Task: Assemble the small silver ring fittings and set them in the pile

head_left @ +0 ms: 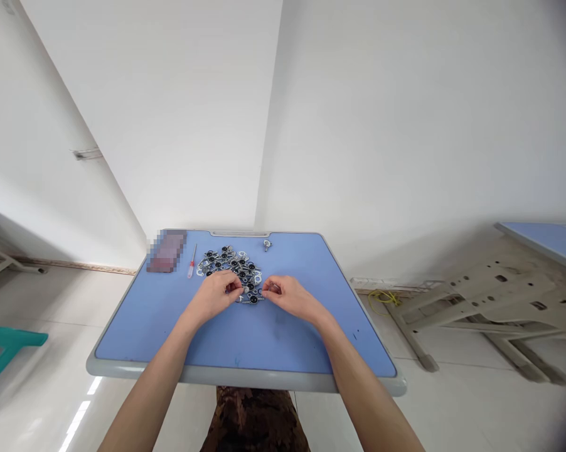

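Observation:
A loose pile of small silvery metal parts with round black pieces (226,252) lies on the blue desk (283,342). My left hand (217,292) is at the near left edge of this pile, thumb and fingers pinched together; a small pale bit shows at the fingertips, too small to name. Across from it, my right hand (288,295) is closed in a pinch beside the near right of the pile, with its fingertips by a small dark ring-like part. Whatever the right fingers hold cannot be made out.
A screwdriver (191,265) with a clear and red handle lies left of the pile. Beyond it is a blurred flat dark object (168,252). One small metal piece (266,245) sits apart near the back edge. White walls stand behind; another desk (546,242) is at right.

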A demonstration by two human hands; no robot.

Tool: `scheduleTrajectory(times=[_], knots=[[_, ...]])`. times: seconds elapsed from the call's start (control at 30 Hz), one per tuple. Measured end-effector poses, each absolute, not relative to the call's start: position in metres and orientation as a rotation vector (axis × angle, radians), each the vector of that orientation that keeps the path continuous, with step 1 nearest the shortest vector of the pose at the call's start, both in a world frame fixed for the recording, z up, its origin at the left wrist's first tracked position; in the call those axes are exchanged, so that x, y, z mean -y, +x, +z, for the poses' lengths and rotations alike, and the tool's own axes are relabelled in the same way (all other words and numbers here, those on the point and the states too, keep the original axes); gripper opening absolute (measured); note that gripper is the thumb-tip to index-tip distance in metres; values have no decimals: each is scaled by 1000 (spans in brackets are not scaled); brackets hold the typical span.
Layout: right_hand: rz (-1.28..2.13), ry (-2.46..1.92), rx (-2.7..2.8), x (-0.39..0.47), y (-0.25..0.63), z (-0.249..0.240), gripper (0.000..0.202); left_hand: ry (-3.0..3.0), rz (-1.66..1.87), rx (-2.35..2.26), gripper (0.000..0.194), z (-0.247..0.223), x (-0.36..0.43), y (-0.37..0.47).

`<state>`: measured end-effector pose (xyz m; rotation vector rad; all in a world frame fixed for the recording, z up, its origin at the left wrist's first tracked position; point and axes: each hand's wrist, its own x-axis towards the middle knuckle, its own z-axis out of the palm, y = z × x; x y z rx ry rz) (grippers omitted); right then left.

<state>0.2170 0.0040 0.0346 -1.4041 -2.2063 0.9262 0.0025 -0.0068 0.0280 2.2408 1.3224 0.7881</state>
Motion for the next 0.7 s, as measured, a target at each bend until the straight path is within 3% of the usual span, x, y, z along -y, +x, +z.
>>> scheduleTrajectory(times=[0.3,0.7], knots=[[940,-1425,2322,-1,213,34,10,2258,602,-1466,11,27,7,-4],[828,-1405,2367,1,210,33,12,2317,587,-1312,13,26,8,-3]])
